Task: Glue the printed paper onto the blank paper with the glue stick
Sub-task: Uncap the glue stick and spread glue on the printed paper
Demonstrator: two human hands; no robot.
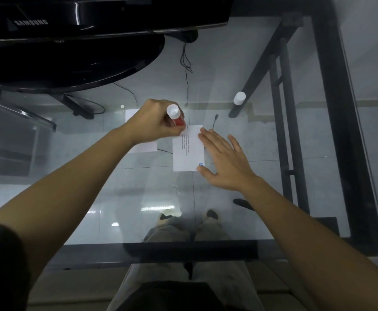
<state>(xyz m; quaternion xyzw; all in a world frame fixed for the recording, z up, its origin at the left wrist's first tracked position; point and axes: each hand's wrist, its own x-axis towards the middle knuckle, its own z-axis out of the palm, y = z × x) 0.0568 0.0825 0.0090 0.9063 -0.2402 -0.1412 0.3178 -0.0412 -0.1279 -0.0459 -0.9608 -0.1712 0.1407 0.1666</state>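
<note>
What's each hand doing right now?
Left hand: closed around the glue stick, at the printed paper's top edge.
Right hand: open, flat, pressing the printed paper's right edge.

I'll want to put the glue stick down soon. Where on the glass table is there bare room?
The near glass, between both forearms and the table's front edge, is bare. So is the stretch between the right hand and the white cap. It is crowded around the printed paper, the left hand holding the red glue stick, and the blank paper.
</note>
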